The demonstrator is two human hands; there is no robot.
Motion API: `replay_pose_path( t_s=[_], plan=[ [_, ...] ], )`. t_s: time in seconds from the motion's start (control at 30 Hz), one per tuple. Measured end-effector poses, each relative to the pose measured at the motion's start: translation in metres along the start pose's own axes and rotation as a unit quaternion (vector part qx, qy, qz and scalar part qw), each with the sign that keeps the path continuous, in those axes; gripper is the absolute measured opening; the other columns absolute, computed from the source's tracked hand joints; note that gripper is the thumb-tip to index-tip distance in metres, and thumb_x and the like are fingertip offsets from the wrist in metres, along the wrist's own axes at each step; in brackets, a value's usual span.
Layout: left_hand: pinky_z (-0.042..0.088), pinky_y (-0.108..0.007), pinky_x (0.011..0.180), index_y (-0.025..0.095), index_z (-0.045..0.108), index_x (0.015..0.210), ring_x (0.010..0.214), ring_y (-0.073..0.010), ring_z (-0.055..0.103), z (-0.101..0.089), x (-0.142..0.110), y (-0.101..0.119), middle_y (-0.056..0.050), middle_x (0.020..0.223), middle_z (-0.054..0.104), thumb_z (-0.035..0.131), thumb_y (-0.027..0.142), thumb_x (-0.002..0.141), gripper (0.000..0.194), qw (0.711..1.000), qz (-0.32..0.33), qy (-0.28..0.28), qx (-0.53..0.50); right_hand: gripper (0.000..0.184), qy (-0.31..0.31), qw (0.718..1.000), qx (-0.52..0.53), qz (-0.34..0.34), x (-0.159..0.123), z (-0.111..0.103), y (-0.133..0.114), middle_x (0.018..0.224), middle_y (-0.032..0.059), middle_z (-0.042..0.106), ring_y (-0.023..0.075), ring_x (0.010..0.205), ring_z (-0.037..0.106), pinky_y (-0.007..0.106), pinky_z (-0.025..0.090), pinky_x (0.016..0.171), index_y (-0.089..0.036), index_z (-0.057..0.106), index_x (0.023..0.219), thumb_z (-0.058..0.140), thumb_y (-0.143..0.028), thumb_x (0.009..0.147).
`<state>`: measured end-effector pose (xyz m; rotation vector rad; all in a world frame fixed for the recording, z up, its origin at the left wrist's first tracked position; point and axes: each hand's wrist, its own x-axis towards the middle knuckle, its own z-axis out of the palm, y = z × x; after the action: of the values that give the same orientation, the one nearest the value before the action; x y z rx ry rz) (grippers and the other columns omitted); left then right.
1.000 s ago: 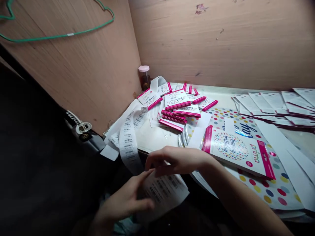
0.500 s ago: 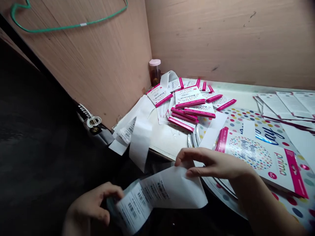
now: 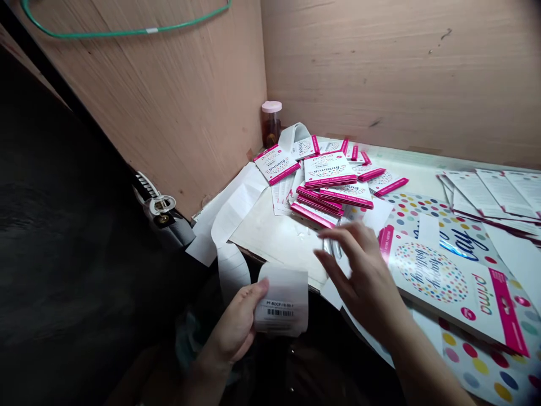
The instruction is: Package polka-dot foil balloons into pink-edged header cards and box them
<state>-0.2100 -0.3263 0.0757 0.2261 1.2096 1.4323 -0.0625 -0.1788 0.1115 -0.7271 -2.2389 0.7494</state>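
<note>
The left hand (image 3: 234,321) clasps a barcode label roll (image 3: 281,301), while the right hand (image 3: 363,276), well apart, spreads open near a pile of pink-edged packets (image 3: 329,170).

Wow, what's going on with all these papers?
A person's left hand is holding a curled strip of barcode labels, with its paper tail trailing toward the desk. Their right hand is open, fingers spread, near a messy pile of pink-edged card packs. A big polka-dot Prima pack lies beside it.
</note>
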Motion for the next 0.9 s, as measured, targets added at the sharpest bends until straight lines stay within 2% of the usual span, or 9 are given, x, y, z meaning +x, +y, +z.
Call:
replay_pose_path(
  t_s=[0.03,0.1,0.17,0.27,0.33,0.47,0.67,0.8,0.9],
  plan=[
    [0.049,-0.023,0.059,0.012,0.075,0.081,0.07,-0.0206,0.068,0.003,0.0,-0.002,-0.007,0.07,0.073,0.078,0.054,0.072,0.043,0.999,0.013,0.027,-0.021,0.009,0.004,1.0,0.013,0.018,-0.016,0.002,-0.003,0.092,0.0068,0.061,0.0211,0.082,0.061,0.035,0.051,0.073,-0.024,0.056,0.101,0.053,-0.029,0.095],
    [0.05,-0.024,0.059,0.012,0.075,0.08,0.072,-0.0222,0.068,0.007,0.0,-0.005,-0.007,0.069,0.073,0.08,0.054,0.069,0.044,0.997,0.031,0.054,-0.05,0.012,-0.044,0.994,0.086,0.05,-0.045,0.013,-0.005,0.084,0.0032,0.061,0.0175,0.072,0.061,0.029,0.052,0.064,-0.025,0.053,0.102,0.058,-0.031,0.093],
    [0.052,-0.026,0.061,0.01,0.075,0.083,0.074,-0.0238,0.069,0.009,0.0,-0.007,-0.008,0.072,0.073,0.08,0.051,0.07,0.043,0.996,0.034,0.045,-0.062,0.02,-0.06,0.982,0.164,0.077,-0.067,0.028,-0.002,0.082,0.0006,0.063,0.0154,0.07,0.062,0.026,0.053,0.062,-0.026,0.051,0.109,0.061,-0.027,0.092],
    [0.053,-0.026,0.065,0.009,0.074,0.09,0.074,-0.0227,0.07,0.01,0.003,-0.008,-0.009,0.076,0.074,0.079,0.043,0.074,0.038,0.998,0.043,-0.002,-0.045,0.027,0.039,0.974,0.217,0.055,-0.081,0.049,0.006,0.083,-0.0011,0.063,0.0138,0.072,0.063,0.024,0.054,0.065,-0.026,0.053,0.113,0.062,-0.017,0.09],
    [0.053,-0.027,0.068,0.009,0.074,0.092,0.072,-0.0209,0.07,0.01,0.005,-0.009,-0.01,0.077,0.074,0.075,0.041,0.079,0.034,0.998,0.049,-0.024,-0.028,0.029,0.071,0.976,0.205,0.016,-0.081,0.054,0.009,0.082,-0.0013,0.06,0.0126,0.071,0.061,0.024,0.052,0.064,-0.025,0.056,0.114,0.062,-0.011,0.089],
    [0.054,-0.028,0.07,0.01,0.072,0.093,0.071,-0.02,0.07,0.015,0.008,-0.012,-0.009,0.078,0.074,0.072,0.039,0.083,0.031,0.997,0.07,-0.021,-0.034,0.031,0.063,0.989,0.132,-0.017,-0.075,0.05,0.005,0.086,0.0017,0.058,0.0133,0.076,0.059,0.026,0.051,0.065,-0.021,0.062,0.116,0.061,-0.006,0.089],
    [0.053,-0.027,0.068,0.012,0.07,0.093,0.072,-0.0201,0.07,0.019,0.008,-0.015,-0.007,0.08,0.074,0.072,0.035,0.082,0.026,0.993,0.109,0.004,-0.047,0.029,0.152,0.985,0.032,-0.078,-0.078,0.05,-0.002,0.092,0.005,0.059,0.0168,0.083,0.056,0.031,0.049,0.069,-0.02,0.069,0.103,0.064,0.001,0.084],
    [0.054,-0.028,0.07,0.012,0.069,0.093,0.073,-0.0205,0.071,0.018,0.008,-0.013,-0.008,0.08,0.075,0.072,0.033,0.082,0.024,0.993,0.098,-0.002,-0.059,0.037,0.171,0.983,0.005,-0.065,-0.079,0.055,-0.001,0.099,0.0066,0.055,0.0178,0.087,0.056,0.032,0.05,0.072,-0.022,0.067,0.116,0.066,-0.002,0.084],
    [0.054,-0.028,0.071,0.012,0.069,0.094,0.075,-0.0208,0.071,0.019,0.008,-0.012,-0.008,0.081,0.075,0.074,0.032,0.079,0.026,0.993,0.096,-0.002,-0.07,0.035,0.168,0.984,0.007,-0.055,-0.077,0.056,0.0,0.099,0.0067,0.054,0.0184,0.088,0.056,0.033,0.05,0.072,-0.022,0.068,0.115,0.068,-0.005,0.084]
  ],
)
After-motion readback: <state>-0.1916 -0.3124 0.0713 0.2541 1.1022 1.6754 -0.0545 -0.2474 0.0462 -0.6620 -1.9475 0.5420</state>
